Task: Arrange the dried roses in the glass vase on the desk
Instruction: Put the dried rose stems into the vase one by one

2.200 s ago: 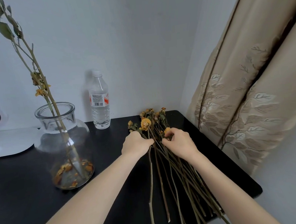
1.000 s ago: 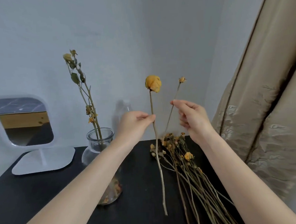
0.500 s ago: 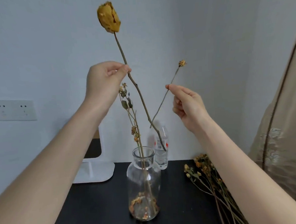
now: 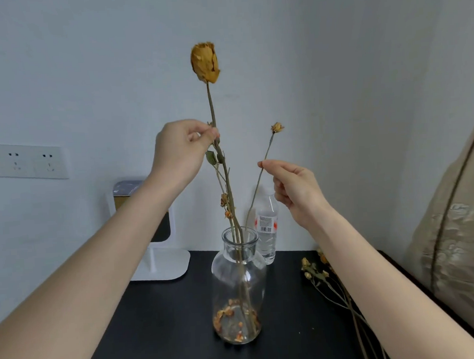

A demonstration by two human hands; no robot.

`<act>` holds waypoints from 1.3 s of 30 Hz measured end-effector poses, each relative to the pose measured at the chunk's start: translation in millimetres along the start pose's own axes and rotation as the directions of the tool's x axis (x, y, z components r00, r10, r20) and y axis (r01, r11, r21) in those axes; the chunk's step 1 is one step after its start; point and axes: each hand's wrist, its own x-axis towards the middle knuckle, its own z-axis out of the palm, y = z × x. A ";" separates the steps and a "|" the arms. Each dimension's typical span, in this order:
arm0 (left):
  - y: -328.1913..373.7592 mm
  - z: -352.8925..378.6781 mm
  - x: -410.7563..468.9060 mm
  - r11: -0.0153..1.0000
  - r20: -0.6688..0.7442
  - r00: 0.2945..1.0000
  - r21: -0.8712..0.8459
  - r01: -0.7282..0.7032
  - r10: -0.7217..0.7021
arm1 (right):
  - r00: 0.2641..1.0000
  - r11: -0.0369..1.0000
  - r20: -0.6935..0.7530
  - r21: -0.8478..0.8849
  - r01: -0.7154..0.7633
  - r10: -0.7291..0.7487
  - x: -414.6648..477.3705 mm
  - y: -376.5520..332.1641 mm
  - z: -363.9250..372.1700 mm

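A clear glass vase (image 4: 238,287) stands on the black desk (image 4: 167,330), with fallen petals at its bottom and a leafy dried stem (image 4: 221,185) in it. My left hand (image 4: 182,149) pinches the stem of a large yellow dried rose (image 4: 205,62), held upright with its lower end down inside the vase neck. My right hand (image 4: 294,188) pinches a thin stem with a small bud (image 4: 277,127); its lower end reaches the vase rim. More dried roses (image 4: 331,287) lie on the desk to the right, partly hidden by my right forearm.
A plastic water bottle (image 4: 266,227) stands just behind the vase. A white-framed mirror on a stand (image 4: 163,261) sits at back left, under wall sockets (image 4: 32,161). A beige curtain (image 4: 461,235) hangs by the desk's right edge.
Both hands lifted one rose each from the pile on the desk. The large rose has come down and turned upright, its stem now in the vase neck; the thin stem lowered to the rim.
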 end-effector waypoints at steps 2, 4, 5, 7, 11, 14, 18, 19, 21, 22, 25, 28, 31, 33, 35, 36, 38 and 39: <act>-12.6 8.4 -7.3 0.999 0.030 0.999 0.002 0.041 -0.041 | 1.000 0.999 0.008 -0.031 -0.021 0.021 -1.7 8.7 -0.1; -24.7 15.1 -15.2 0.997 0.071 0.995 0.020 0.072 -0.073 | 0.999 0.998 0.017 -0.054 -0.037 0.038 -3.7 17.4 -0.1; -30.3 17.4 -19.1 0.996 0.090 0.992 0.032 0.082 -0.084 | 0.999 0.997 0.023 -0.060 -0.047 0.048 -4.9 21.7 -0.1; -40.1 20.2 -26.6 0.994 0.124 0.987 0.047 0.099 -0.104 | 0.997 0.995 0.030 -0.069 -0.070 0.072 -7.2 29.4 0.2; -56.0 25.9 -42.7 0.986 0.180 0.970 0.083 0.147 -0.160 | 0.992 0.990 0.036 -0.080 -0.117 0.120 -11.9 43.9 1.6; -65.2 31.7 -54.2 0.978 0.231 0.954 0.122 0.166 -0.191 | 0.987 0.983 0.038 -0.103 -0.151 0.156 -15.8 52.8 2.6; -77.6 39.5 -65.1 0.969 0.259 0.943 0.183 0.165 -0.209 | 0.981 0.966 0.034 -0.186 -0.182 0.192 -21.1 61.9 1.5; -80.5 41.2 -67.1 0.967 0.259 0.942 0.190 0.168 -0.215 | 0.979 0.959 0.036 -0.209 -0.190 0.202 -22.3 64.2 1.2; -84.8 43.9 -69.1 0.963 0.240 0.943 0.193 0.186 -0.230 | 0.975 0.946 0.042 -0.254 -0.202 0.220 -22.8 69.0 1.1; -86.0 44.4 -69.5 0.961 0.224 0.946 0.196 0.193 -0.235 | 0.974 0.940 0.045 -0.276 -0.202 0.223 -22.6 70.5 1.3; -86.8 45.3 -70.9 0.956 0.156 0.963 0.231 0.179 -0.218 | 0.979 0.925 0.040 -0.336 -0.176 0.201 -20.3 73.2 2.1; -82.3 45.9 -77.8 0.953 0.089 0.981 0.267 0.144 -0.173 | 0.989 0.915 0.029 -0.384 -0.121 0.143 -20.5 71.9 3.2; -74.7 49.6 -93.7 0.970 0.099 0.986 0.216 0.108 -0.132 | 0.996 0.902 -0.002 -0.423 -0.084 0.092 -22.2 71.6 0.2; -67.9 56.2 -107.9 0.985 0.170 0.979 0.147 0.086 -0.110 | 0.996 0.896 -0.023 -0.434 -0.093 0.092 -23.5 71.2 -6.6; -60.6 68.2 -124.9 0.993 0.260 0.961 0.090 0.069 -0.091 | 0.994 0.895 -0.050 -0.434 -0.105 0.092 -26.3 70.8 -18.6; -57.5 76.0 -134.0 0.995 0.299 0.950 0.080 0.064 -0.085 | 0.993 0.892 -0.068 -0.437 -0.116 0.096 -28.8 71.2 -26.9; -53.5 93.7 -152.8 0.994 0.376 0.922 0.077 0.073 -0.097 | 0.985 0.870 -0.115 -0.464 -0.165 0.126 -35.4 74.1 -48.1; -53.0 103.4 -162.7 0.993 0.423 0.900 0.075 0.087 -0.110 | 0.979 0.848 -0.144 -0.491 -0.199 0.147 -39.9 76.2 -61.2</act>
